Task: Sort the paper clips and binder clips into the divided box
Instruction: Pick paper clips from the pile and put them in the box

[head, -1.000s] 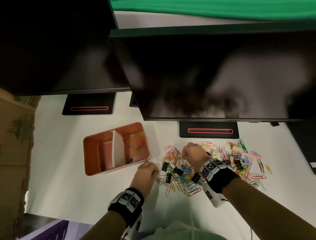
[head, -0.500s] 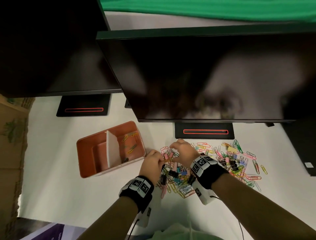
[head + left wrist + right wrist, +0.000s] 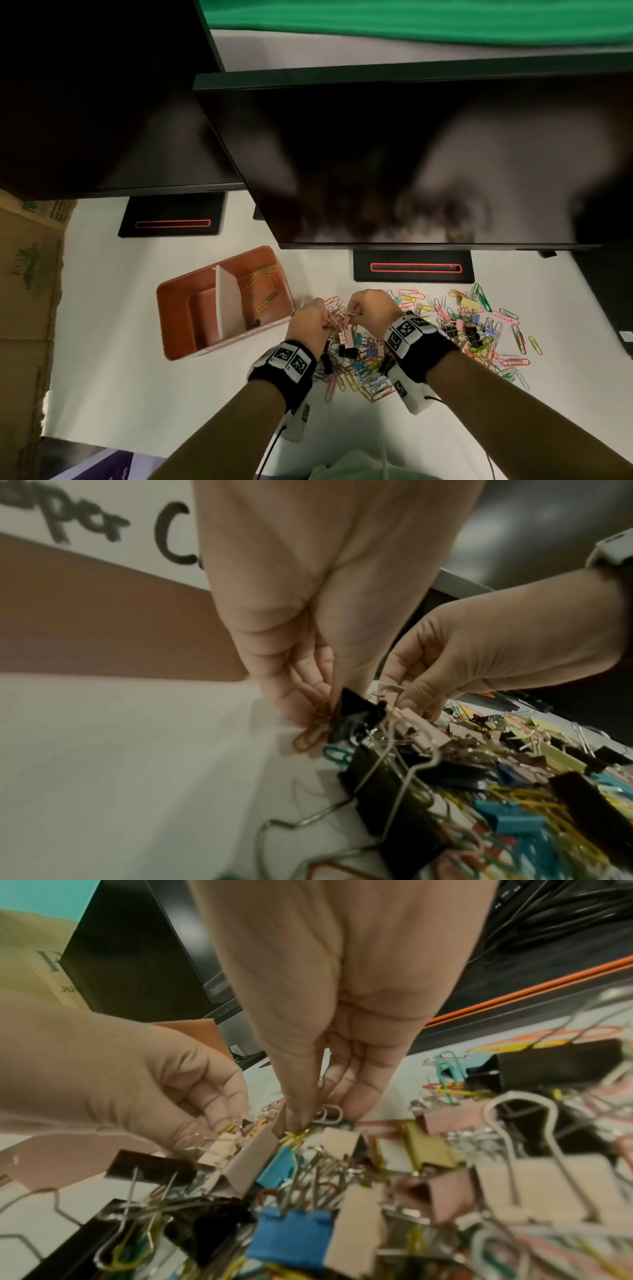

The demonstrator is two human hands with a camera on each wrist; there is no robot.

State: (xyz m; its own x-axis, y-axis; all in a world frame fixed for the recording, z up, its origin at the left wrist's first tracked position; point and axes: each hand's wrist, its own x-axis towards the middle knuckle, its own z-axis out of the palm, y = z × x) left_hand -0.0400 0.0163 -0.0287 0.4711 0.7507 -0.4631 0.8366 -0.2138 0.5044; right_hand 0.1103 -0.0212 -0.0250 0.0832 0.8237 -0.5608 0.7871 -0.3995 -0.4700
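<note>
Left hand [image 3: 308,631]: fingers [image 3: 301,696] pinched together at the near-left edge of the pile, holding an orange wire paper clip [image 3: 310,737] that hangs below the fingertips, right against a small black binder clip [image 3: 356,704]. Whether that black clip is also gripped, cannot tell.

Right hand [image 3: 342,1015]: fingers [image 3: 298,1112] narrowed to a pinch on a pale pink wire paper clip [image 3: 330,1113] at the top of the heap. In the head view both hands meet over a small tangle of clips [image 3: 339,317] lifted slightly off the pile; they appear to be pulling linked clips apart.

Pile: mixed heap of coloured paper clips and binder clips [image 3: 445,335] spread over the white surface [image 3: 137,394], to the right of the box and reaching almost to its near-right corner. Blue, pink, yellow and black folding binder clips lie among many wire clips.

Box: orange-brown rectangular plastic box [image 3: 178,329] with a white card divider [image 3: 227,305]. Right compartment holds a few yellow and dark wire paper clips [image 3: 262,294], plus one small dark item near the front wall, too small to identify. Left compartment shows no clips.

Progress, judged: early. A handful of paper clips sorted, no binder clip visibly placed, nearly the whole heap left. Tangling will likely slow each pick.
</note>
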